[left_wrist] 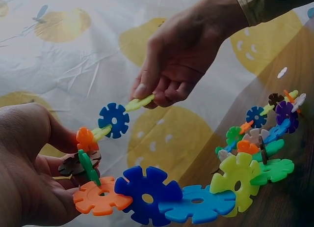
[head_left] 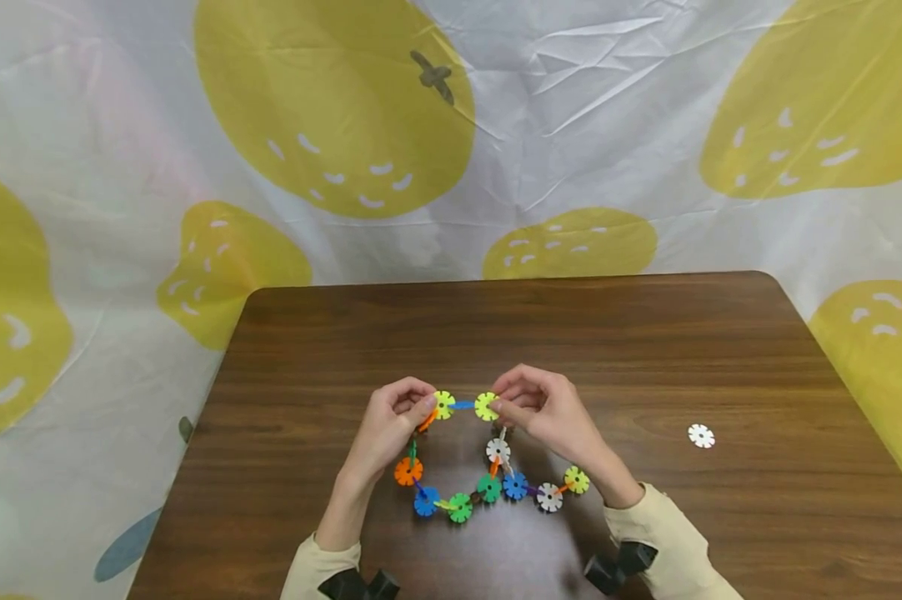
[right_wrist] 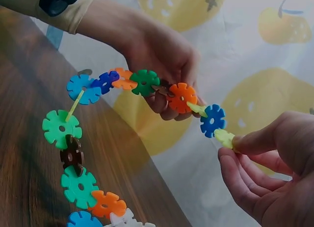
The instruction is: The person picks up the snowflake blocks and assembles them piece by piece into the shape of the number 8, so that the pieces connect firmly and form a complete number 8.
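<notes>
A chain of notched plastic snowflake discs in many colours hangs in a loop below both hands. My left hand (head_left: pixel 391 425) grips it near one end, fingers around a brown disc (left_wrist: pixel 73 165) beside an orange disc (right_wrist: pixel 182 98). From there a yellow disc (head_left: pixel 443 405) leads to a blue disc (left_wrist: pixel 114 121). Between thumb and fingers, my right hand (head_left: pixel 544 412) pinches another yellow disc (right_wrist: pixel 225 138), whose edge meets the blue one. Lower in the chain are a green disc (head_left: pixel 460 507) and a white disc (head_left: pixel 498 451); the right hand partly hides the links above the white one.
A loose white disc (head_left: pixel 701 436) lies on the brown wooden table (head_left: pixel 721 350), right of the hands. A short branch of the chain ends in a yellow disc (head_left: pixel 576 480) near the right wrist. Behind the table hangs a fruit-patterned cloth (head_left: pixel 391 242).
</notes>
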Tool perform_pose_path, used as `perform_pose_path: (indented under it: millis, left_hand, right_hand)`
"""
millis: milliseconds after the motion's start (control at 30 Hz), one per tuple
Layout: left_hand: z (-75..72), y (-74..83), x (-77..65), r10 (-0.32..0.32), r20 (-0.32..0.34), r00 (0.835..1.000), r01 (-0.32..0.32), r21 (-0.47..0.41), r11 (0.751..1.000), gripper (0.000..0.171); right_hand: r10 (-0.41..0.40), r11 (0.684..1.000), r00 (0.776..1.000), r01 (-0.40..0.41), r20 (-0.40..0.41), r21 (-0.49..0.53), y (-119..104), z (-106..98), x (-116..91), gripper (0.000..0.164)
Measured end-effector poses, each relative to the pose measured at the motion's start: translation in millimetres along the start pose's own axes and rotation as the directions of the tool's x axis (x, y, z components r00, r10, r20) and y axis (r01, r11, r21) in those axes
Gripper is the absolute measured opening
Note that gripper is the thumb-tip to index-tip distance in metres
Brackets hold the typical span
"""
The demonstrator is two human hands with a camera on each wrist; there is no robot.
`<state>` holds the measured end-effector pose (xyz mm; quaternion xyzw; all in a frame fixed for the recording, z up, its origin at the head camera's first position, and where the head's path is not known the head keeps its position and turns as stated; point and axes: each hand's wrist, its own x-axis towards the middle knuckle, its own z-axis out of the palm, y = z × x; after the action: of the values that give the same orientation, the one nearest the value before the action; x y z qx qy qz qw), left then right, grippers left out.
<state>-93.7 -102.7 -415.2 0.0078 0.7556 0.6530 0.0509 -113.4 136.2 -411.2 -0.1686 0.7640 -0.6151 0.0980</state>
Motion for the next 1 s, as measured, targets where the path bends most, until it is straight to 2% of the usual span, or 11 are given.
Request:
perform_pose_path:
  millis: [333,600,733,867,1000]
  left_hand:
    - [0.6,1.7,-1.3,0.0,0.005,1.0,0.0,0.006,1.0,0.013]
    - [6.3,2.1,-4.2,0.016,-0.078,0.997,-0.014,0.034,0.999,0.006]
    - [7.6,1.2,-5.0,0.024,-0.094,0.995,-0.02,0.049,0.999,0.004]
    - [5.4,-0.2,-4.4,0.01,-0.052,0.999,-0.008,0.052,0.999,0.005]
    - [-3.1,-0.9,-2.7,0.018,0.088,0.996,-0.025,0.085,0.996,0.012]
  right_hand:
    - [-0.041,0.997,0.999,0.042,0.007,-0.062,0.6,4.6,0.8,0.01]
    - [-0.041,0.995,0.999,0.038,-0.033,-0.091,-4.1,9.9,-1.1,0.007]
    - [-0.04,0.994,0.999,0.036,-0.034,-0.104,-2.5,13.2,-1.2,0.006]
    - [-0.036,0.997,0.999,0.035,-0.017,-0.076,2.4,13.3,-1.1,0.007]
    - [-0.046,0.999,0.999,0.046,0.01,-0.018,5.8,10.8,0.5,0.008]
